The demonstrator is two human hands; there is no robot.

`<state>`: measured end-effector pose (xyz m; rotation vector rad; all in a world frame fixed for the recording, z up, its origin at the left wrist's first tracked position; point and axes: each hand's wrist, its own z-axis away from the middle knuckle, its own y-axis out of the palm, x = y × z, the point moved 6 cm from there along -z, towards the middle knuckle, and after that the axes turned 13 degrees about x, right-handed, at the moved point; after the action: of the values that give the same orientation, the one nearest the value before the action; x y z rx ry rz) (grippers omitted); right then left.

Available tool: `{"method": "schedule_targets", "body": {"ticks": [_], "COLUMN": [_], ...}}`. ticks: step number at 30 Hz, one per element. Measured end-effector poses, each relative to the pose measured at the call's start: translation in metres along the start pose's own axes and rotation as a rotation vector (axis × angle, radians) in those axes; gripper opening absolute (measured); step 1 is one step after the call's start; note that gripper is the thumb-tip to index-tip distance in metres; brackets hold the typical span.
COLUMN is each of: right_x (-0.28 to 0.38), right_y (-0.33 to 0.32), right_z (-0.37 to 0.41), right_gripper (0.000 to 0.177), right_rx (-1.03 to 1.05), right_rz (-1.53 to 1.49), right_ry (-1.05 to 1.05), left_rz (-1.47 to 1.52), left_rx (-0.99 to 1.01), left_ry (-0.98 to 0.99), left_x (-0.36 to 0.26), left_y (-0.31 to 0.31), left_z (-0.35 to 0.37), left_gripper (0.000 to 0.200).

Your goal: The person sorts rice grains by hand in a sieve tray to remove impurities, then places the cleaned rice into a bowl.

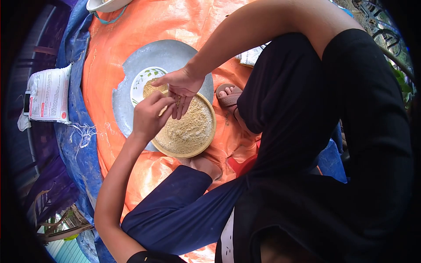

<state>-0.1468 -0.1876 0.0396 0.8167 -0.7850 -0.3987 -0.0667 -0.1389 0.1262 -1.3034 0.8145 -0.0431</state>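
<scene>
My right hand [186, 87] is held palm up with its fingers stretched out, and a few small grains [178, 101] lie on the fingers. Against those fingers my left hand [151, 114] is closed in a pinch; what sits between its fingertips is too small to make out. Under both hands is a round yellow-rimmed basket [214, 127], heaped with pale, flaky meal or broken grain [184, 133]. Beside it a white plate with green leaves [139, 81] holds golden grain [152, 87]. Basket and plate rest on a round grey metal tray [120, 111].
An orange tarpaulin [103, 57] covers the ground, with a blue sheet [76, 144] at its left. A printed white sack [50, 94] lies on the left. A white bowl [107, 5] stands at the top. My sandalled foot [228, 94] is near the tray.
</scene>
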Motion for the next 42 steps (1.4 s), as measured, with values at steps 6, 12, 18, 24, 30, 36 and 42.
{"method": "schedule_targets", "body": {"ticks": [6,12,18,24,30,36,42], "right_x": [0.001,-0.001,-0.003,-0.005,-0.010,-0.003,0.040], "right_y": [-0.002,-0.009,-0.005,-0.004,-0.015,-0.059,-0.084], "right_z": [0.000,-0.011,-0.009,-0.011,-0.009,-0.002,-0.014], "right_gripper": [0.097,0.095,0.095,0.089,0.088,0.063,0.036], "right_rx": [-0.014,-0.072,-0.061,-0.059,-0.129,-0.403,-0.678], "right_rz": [-0.074,-0.111,-0.082,-0.140,0.057,0.293,0.465], "right_ry": [-0.073,-0.059,-0.021,-0.010,0.142,0.229,-0.015], "left_rz": [-0.039,-0.443,-0.680,-0.774,-0.560,-0.485,-0.387], "left_rx": [-0.011,0.035,0.074,0.085,0.154,0.672,0.700], "left_ry": [0.075,0.315,0.407,0.416,0.534,0.269,0.144], "left_x": [-0.008,-0.020,-0.037,-0.039,-0.044,0.002,0.054], "left_y": [0.023,0.033,0.042,0.048,0.058,0.138,0.130], "left_z": [-0.003,0.003,0.005,0.003,0.015,0.051,0.071], "left_gripper": [0.014,0.005,0.008,0.009,0.011,0.014,0.016]}}
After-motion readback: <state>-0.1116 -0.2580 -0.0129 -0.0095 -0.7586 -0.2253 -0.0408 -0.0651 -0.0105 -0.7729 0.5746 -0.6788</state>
